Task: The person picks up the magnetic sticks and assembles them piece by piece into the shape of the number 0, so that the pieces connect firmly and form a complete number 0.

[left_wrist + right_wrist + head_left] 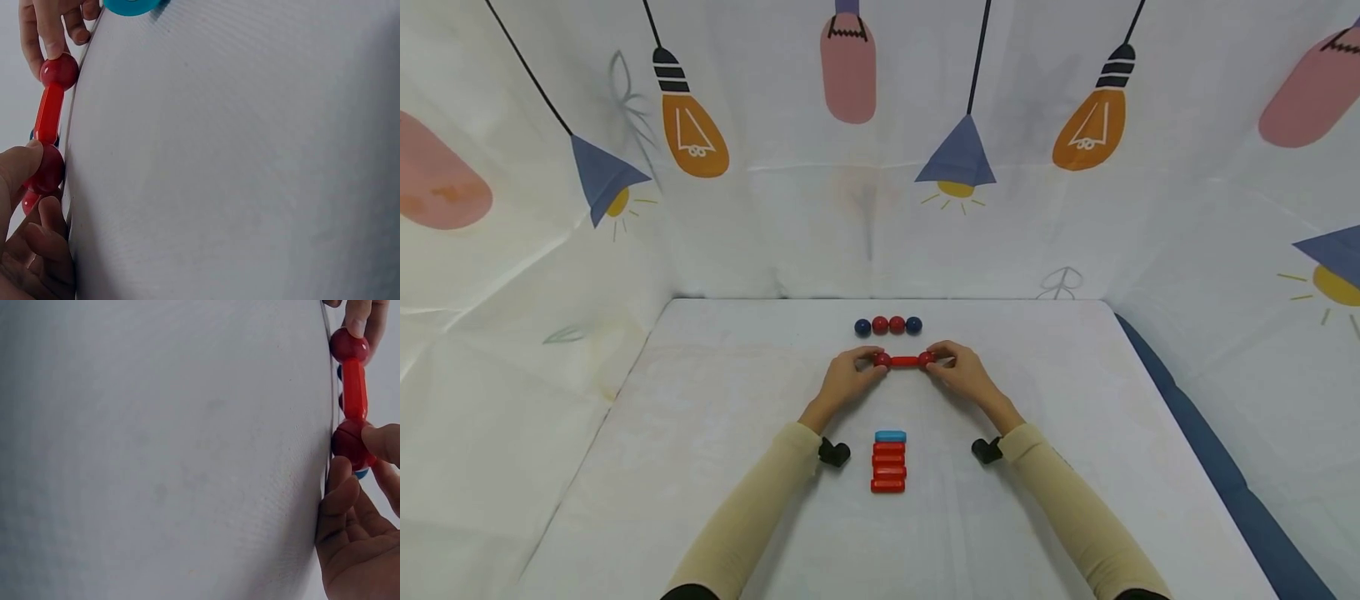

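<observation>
The red rod (905, 362) sits between the left red ball (882, 360) and the right red ball (927, 359), on or just above the bench (737, 400), just my side of the row of balls (881, 325). My left hand (848, 377) pinches the first ball, my right hand (964, 371) the second. I should press evenly from both ends, keeping all three in line.

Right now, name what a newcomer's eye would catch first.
Probably the red rod between two red balls, one pinched by the left hand, one by the right hand. Next, the row of four balls just beyond, and the column of rods on the near side.
</observation>
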The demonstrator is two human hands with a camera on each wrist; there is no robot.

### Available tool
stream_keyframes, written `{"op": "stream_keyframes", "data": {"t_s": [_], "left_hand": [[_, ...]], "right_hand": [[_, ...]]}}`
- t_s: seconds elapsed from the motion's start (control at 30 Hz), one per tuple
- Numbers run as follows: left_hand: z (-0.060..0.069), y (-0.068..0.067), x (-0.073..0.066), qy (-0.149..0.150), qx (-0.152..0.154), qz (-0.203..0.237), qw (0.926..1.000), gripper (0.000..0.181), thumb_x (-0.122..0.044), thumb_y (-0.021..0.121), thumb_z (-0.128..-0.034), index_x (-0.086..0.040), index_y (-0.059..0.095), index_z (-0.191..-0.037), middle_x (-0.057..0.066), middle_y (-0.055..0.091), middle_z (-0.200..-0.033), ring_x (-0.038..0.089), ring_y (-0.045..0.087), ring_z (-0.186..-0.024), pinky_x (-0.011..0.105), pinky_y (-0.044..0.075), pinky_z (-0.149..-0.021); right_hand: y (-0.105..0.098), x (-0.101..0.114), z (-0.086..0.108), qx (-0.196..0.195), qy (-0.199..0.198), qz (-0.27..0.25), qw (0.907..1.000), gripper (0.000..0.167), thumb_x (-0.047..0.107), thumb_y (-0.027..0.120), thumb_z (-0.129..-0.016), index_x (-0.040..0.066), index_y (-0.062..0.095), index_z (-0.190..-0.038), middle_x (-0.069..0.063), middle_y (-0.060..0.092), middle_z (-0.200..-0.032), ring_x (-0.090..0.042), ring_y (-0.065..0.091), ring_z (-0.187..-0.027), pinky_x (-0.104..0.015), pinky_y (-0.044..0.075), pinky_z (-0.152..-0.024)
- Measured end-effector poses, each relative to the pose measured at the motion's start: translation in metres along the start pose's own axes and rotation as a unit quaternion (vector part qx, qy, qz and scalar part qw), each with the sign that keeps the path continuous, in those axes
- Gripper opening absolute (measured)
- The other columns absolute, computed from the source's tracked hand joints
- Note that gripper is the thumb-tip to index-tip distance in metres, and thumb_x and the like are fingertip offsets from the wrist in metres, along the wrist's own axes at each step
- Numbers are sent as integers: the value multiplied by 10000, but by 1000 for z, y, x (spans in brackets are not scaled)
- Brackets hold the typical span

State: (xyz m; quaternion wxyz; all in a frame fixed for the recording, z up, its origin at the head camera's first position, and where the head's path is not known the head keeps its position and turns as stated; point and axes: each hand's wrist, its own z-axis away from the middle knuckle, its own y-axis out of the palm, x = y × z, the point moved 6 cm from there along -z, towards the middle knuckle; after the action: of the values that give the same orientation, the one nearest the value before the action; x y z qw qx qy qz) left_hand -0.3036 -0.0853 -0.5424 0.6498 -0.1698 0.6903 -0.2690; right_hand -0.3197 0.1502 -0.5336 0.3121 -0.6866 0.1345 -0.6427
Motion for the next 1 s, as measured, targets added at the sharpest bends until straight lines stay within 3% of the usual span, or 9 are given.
{"op": "stream_keyframes", "data": {"t_s": [0.5, 1.0], "left_hand": [[3, 1, 3, -3, -146, -6, 9999, 410, -298, 741, -957, -221, 681, -1356, 41, 679, -1361, 281, 579, -1308, 509, 470, -1088], [4, 0, 1, 11, -109, 65, 9999, 411, -313, 737, -957, -227, 683, -1355, 45, 670, -1381, 294, 576, -1309, 524, 474, -1081]], "right_hand": [[0, 6, -2, 125, -54, 209, 9997, 360, 229, 699, -979, 83, 648, -1305, -130, 694, -1271, -300, 647, -1097, -458, 542, -969], [5, 10, -12, 180, -104, 39, 9998, 353, 236, 711, -968, 102, 675, -1293, -122, 688, -1272, -308, 643, -1131, -431, 564, -951]]}}
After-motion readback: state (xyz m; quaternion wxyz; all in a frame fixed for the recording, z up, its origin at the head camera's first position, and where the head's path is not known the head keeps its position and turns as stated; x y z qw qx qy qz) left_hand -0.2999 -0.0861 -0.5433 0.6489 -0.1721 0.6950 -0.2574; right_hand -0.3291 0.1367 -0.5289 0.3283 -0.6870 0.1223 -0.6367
